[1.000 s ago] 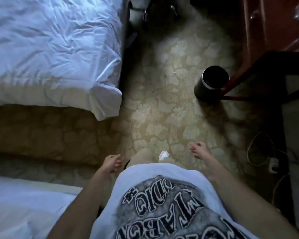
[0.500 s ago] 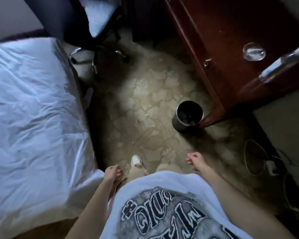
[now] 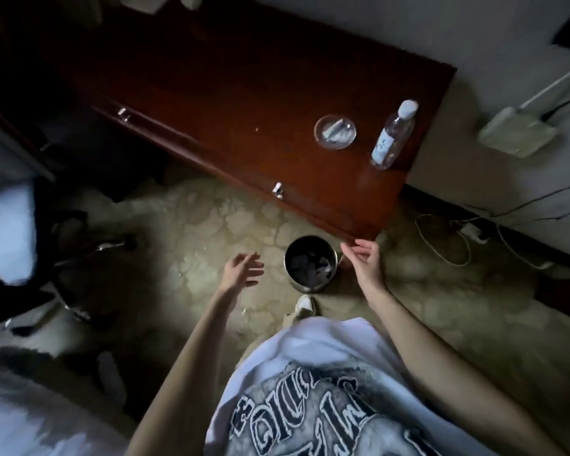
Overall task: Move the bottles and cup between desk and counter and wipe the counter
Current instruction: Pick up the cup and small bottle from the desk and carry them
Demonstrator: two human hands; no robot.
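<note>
A clear plastic water bottle point(image 3: 393, 135) with a white cap stands near the right end of the dark red wooden desk point(image 3: 231, 93). Just left of it sits a round glass dish point(image 3: 335, 131) with something pale inside. My left hand point(image 3: 242, 269) hangs open over the carpet, empty, fingers spread. My right hand point(image 3: 362, 260) is open too, fingers loosely curled, just below the desk's near corner. Neither hand touches the bottle or the dish.
A round metal bin point(image 3: 310, 263) with dark contents stands on the patterned carpet between my hands, against the desk corner. Cables and a charger point(image 3: 471, 230) lie on the floor at right. A chair base point(image 3: 79, 258) and a white bed point(image 3: 7, 232) are at left.
The view has swung right and up from the bed to the desk top. Both hands have risen from my waist and opened out in front of me, either side of the bin.
</note>
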